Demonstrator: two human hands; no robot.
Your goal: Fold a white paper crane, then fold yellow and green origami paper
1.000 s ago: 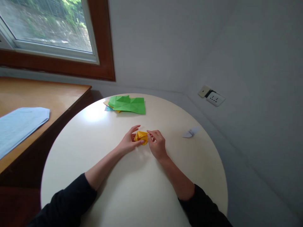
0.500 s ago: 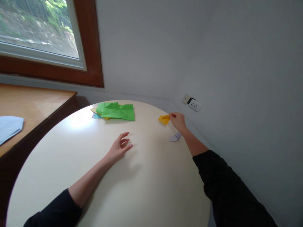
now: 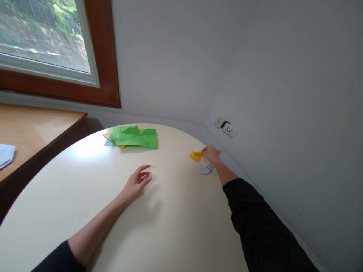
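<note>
At the far right of the table, my right hand has its thumb and fingertips pinched on the right end of a small yellow folded paper. That paper is at or just above the tabletop; the exact contact is hard to make out. Just below it lies a small white folded paper, partly covered by my right wrist. My left hand hovers over the middle of the table, fingers apart and slightly curled, with nothing in it.
Creased green paper lies over yellow and blue sheets at the table's far edge. The round white table borders a wall with a socket. To the left stand a wooden desk with pale blue paper and a window.
My right hand has lowered the yellow folded paper, bringing it closer to the white one. The view has shifted slightly. My left hand keeps its open pose.
</note>
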